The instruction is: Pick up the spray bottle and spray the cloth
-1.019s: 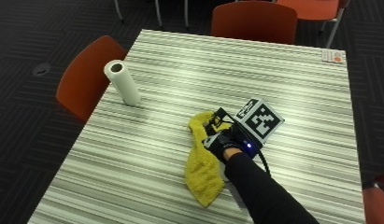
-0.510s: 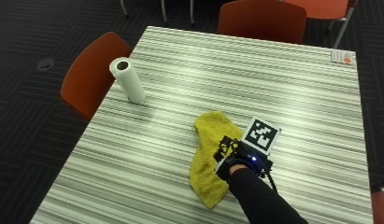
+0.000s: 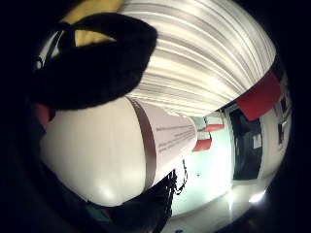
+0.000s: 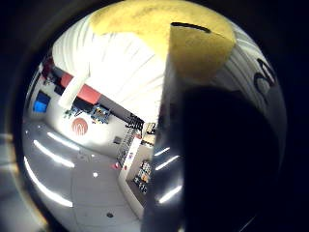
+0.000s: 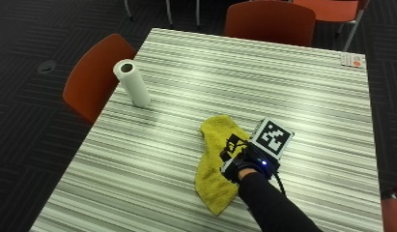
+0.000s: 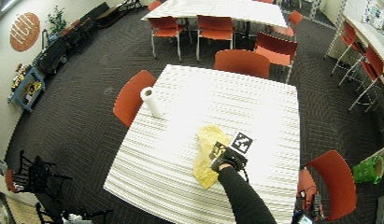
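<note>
The right hand (image 5: 248,162) hovers over the yellow cloth (image 5: 217,162) on the table (image 5: 185,72). Only the palm views reveal the white bottle (image 3: 121,155) its fingers (image 3: 92,58) wrap.

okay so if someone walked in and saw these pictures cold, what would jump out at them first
Probably the yellow cloth crumpled near the table's near edge, with the gloved right hand over its right side. In the little finger side palm view a white spray bottle fills the frame, with a gloved finger curled over it. Next, the white paper towel roll standing upright near the table's left edge, beside an orange chair.
</note>
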